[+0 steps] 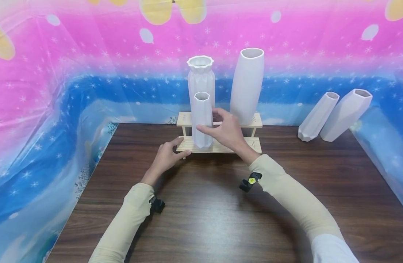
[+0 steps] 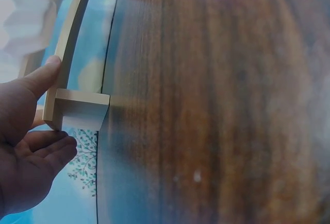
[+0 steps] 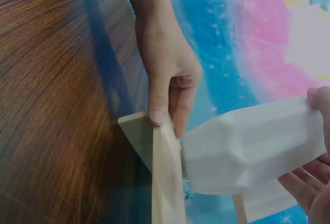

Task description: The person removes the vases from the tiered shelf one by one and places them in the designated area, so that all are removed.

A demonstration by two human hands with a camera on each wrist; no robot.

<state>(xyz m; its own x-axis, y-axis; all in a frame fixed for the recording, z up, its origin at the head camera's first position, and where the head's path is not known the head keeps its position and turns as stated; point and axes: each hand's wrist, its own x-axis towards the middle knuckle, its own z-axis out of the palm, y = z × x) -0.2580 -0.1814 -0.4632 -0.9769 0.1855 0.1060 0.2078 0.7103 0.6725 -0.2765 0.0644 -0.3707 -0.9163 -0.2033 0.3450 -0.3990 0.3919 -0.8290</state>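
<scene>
A two-tier wooden rack [image 1: 227, 147] stands near the table's back edge. My left hand [image 1: 164, 157] grips the left end of its lower shelf, thumb on the front edge and fingers around the end, as the left wrist view [image 2: 28, 141] shows too. Over that shelf stands a narrow white faceted vase [image 1: 202, 115], its base right at the boards. From the right side, my right hand [image 1: 228, 132] holds this vase around its middle, thumb across the front. On the upper shelf are a white vase with a scalloped rim [image 1: 200, 77] behind it and a tall smooth white vase [image 1: 248, 86].
Two more white faceted vases, a slim one [image 1: 318, 116] and a wider one [image 1: 346, 115], stand at the table's back right. Behind the dark wooden table [image 1: 201, 212] hangs a pink and blue patterned cloth [image 1: 122, 65], which also runs along both sides.
</scene>
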